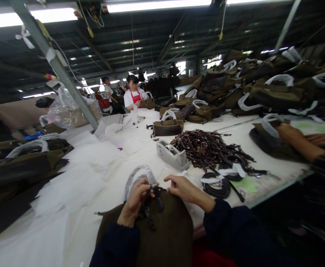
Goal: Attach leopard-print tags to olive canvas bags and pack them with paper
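Observation:
In front of me stands an olive-green handbag (170, 226), its upright handle (136, 176) wrapped in pale, see-through plastic. My left hand (137, 198) is closed at the base of that handle, its fingers pinching a dark strap with small metal hardware. The strap's dark lower end (149, 218) dangles over the bag's front, partly behind the fingers. Just to the right, my right hand (183, 189) hovers by the bag's top edge. Its index finger and thumb are apart, the other fingers curl, and nothing shows between them.
Beyond my hands sit a grey tape dispenser (172, 154) and a heap of dark brown straps (207, 146). Coiled black straps (216, 185) lie right. White sheets (70, 185) cover the left. A co-worker's hand (290, 134) touches another bag (273, 142); bags (279, 92) pile behind.

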The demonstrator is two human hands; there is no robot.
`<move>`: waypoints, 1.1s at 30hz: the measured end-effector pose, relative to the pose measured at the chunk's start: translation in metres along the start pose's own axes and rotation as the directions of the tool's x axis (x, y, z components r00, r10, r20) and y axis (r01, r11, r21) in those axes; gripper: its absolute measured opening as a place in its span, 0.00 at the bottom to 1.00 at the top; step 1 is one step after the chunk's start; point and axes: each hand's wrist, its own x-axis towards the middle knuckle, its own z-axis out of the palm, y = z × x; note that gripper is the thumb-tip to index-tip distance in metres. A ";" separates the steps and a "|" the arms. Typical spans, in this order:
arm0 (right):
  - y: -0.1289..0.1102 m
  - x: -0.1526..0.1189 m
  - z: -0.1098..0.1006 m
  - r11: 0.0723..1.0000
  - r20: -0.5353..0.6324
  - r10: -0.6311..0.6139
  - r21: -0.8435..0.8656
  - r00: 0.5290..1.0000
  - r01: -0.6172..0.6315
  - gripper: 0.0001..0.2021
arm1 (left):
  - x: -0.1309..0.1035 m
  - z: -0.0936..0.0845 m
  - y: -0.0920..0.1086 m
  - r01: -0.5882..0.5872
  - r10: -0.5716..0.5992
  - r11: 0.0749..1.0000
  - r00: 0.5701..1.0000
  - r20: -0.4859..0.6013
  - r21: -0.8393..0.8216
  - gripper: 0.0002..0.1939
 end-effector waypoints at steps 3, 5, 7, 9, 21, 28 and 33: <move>0.000 0.022 -0.011 0.985 0.247 0.010 -0.170 0.969 0.033 0.18 | -0.002 0.001 0.002 -0.017 0.018 0.999 1.000 0.016 -0.038 0.11; -0.005 0.031 -0.015 0.964 0.357 0.004 -0.249 0.934 0.091 0.21 | -0.003 0.002 0.004 -0.032 0.033 0.997 0.999 0.022 -0.063 0.12; -0.010 0.037 -0.015 0.947 0.412 -0.011 -0.289 0.911 0.142 0.23 | -0.004 0.003 0.005 -0.047 0.049 0.996 0.998 0.024 -0.081 0.13; -0.012 0.040 -0.011 0.945 0.404 -0.045 -0.281 0.914 0.171 0.21 | -0.005 0.004 0.006 -0.059 0.062 0.995 0.998 0.027 -0.086 0.14; -0.027 0.014 -0.022 0.965 -0.071 -0.162 -0.220 0.984 0.143 0.11 | 0.002 0.005 -0.003 -0.034 0.041 0.991 0.998 -0.048 0.128 0.11; -0.042 -0.008 0.007 0.887 -0.170 -0.317 -0.401 0.933 0.228 0.10 | 0.006 0.001 -0.011 0.000 0.019 0.966 0.997 -0.074 0.258 0.14; -0.030 -0.021 0.033 0.660 -0.018 -0.530 -0.637 0.848 0.399 0.05 | 0.003 0.000 -0.010 0.002 0.024 0.962 0.996 -0.091 0.272 0.16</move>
